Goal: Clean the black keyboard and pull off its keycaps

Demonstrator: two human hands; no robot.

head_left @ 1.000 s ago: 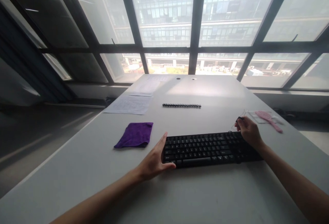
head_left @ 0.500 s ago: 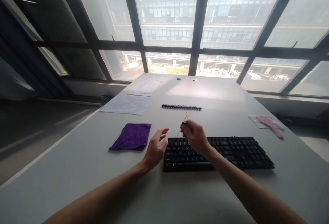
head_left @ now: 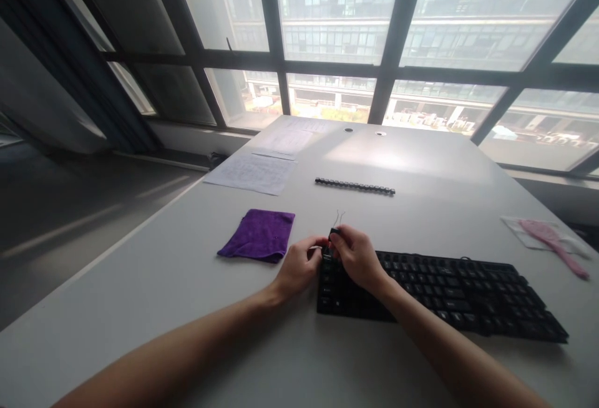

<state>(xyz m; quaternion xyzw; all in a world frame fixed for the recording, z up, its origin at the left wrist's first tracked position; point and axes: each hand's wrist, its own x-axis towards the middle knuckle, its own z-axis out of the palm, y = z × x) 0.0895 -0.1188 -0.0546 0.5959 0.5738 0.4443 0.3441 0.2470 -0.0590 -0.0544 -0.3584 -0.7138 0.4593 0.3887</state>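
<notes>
A black keyboard [head_left: 449,296] lies on the grey table [head_left: 421,165] in front of me. My right hand [head_left: 358,258] is over the keyboard's left end, pinching a small wire keycap puller [head_left: 336,226] whose thin loops stick up above my fingers. My left hand [head_left: 299,267] sits just left of the keyboard's top-left corner, its fingertips meeting the right hand at the puller's lower end. Whether a keycap is caught in the puller is hidden by my fingers.
A folded purple cloth [head_left: 259,234] lies left of my hands. A row of black keycaps [head_left: 354,186] is lined up farther back. Paper sheets [head_left: 255,173] lie at the back left. A pink brush [head_left: 552,244] on a clear bag rests at the right edge.
My right hand carried the wire puller from the keyboard's right end to its left end. My left hand left the keyboard's edge and closed in on the puller. The view shifted left.
</notes>
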